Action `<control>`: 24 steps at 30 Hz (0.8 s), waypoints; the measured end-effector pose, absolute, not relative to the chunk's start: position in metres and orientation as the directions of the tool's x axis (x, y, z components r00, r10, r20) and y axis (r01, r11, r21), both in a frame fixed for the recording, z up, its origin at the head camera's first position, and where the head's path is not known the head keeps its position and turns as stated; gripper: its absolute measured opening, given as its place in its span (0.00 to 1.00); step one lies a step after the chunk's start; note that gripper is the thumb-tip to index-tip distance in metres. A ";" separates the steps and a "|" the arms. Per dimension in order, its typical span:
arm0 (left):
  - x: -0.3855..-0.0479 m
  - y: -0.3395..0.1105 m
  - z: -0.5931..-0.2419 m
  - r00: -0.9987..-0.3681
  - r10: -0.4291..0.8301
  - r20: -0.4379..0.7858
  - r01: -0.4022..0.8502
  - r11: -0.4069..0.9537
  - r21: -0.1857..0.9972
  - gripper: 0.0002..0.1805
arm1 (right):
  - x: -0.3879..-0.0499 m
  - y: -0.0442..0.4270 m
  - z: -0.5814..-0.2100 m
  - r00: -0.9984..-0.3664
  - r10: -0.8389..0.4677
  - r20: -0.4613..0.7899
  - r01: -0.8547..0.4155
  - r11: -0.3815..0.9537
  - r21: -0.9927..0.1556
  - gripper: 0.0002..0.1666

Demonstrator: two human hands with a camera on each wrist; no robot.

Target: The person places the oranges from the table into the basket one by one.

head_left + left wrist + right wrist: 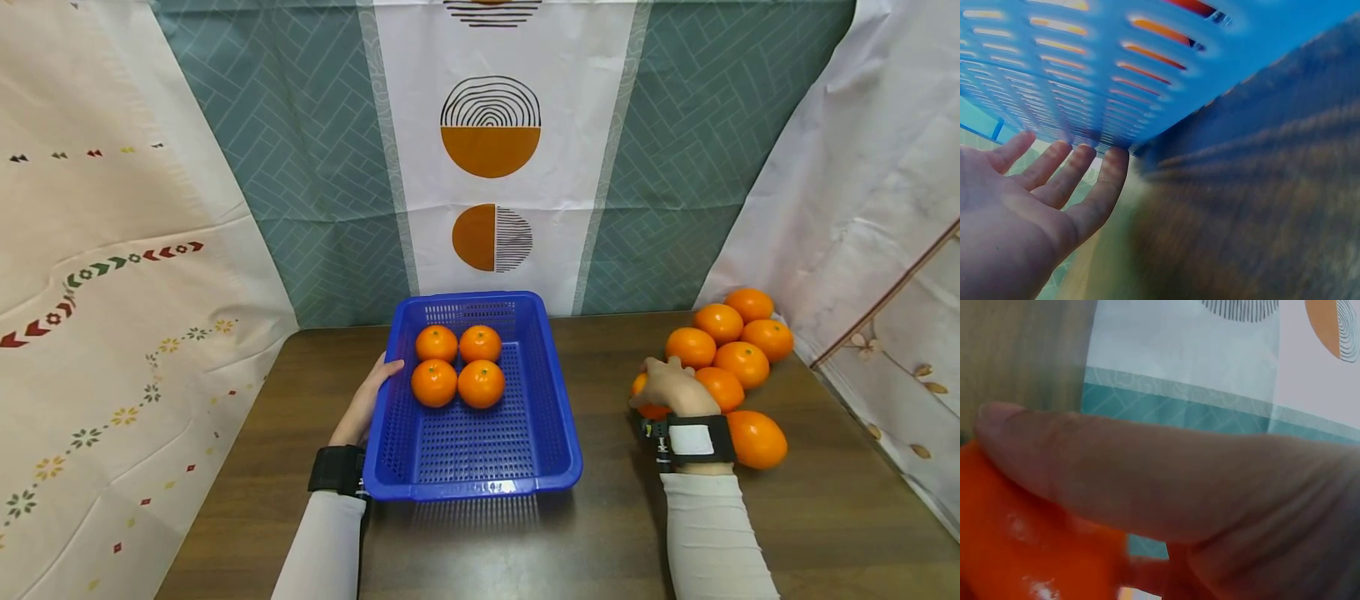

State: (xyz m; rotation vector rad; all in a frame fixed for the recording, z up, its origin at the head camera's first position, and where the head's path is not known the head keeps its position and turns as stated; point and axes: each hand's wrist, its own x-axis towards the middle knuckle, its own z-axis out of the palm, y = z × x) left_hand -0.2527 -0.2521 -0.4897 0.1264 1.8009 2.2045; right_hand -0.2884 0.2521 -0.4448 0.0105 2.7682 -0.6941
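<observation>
My right hand [675,387] grips an orange [651,408] at the near left of a group of oranges. In the right wrist view the thumb [1116,469] lies along the held orange [1029,537], and most of the other fingers are out of sight. At the left side of a blue plastic basket [558,417], my left hand [367,404] rests with its fingertips at the wall. The left wrist view shows these fingers [1099,194] fairly straight against the slotted basket wall [1166,112]. Several oranges [481,384] sit in two rows toward the basket's far left.
More oranges [742,365] lie on the brown table [615,525] at the right, one of them [757,439] beside my right wrist. A patterned cloth [491,283] hangs behind the basket. Pale cloths [870,250] border the table at both sides.
</observation>
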 end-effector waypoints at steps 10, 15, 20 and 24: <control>-0.254 -0.252 -0.493 -0.954 0.284 -0.099 -0.152 -0.171 0.973 0.33 | -0.280 0.208 -0.419 -0.945 -0.116 -0.306 -0.022 0.955 -0.294 0.42; -0.253 -0.252 -0.491 -0.953 0.283 -0.106 -0.158 -0.168 0.973 0.34 | -0.285 0.205 -0.425 -0.951 -0.118 -0.287 -0.021 0.948 -0.318 0.40; -0.251 -0.251 -0.488 -0.953 0.281 -0.114 -0.170 -0.183 0.968 0.33 | -0.285 0.205 -0.426 -0.950 -0.127 -0.284 -0.027 0.943 -0.332 0.38; -0.248 -0.250 -0.484 -0.949 0.293 -0.118 -0.179 -0.193 0.965 0.34 | -0.284 0.205 -0.426 -0.951 -0.135 -0.277 -0.036 0.942 -0.334 0.38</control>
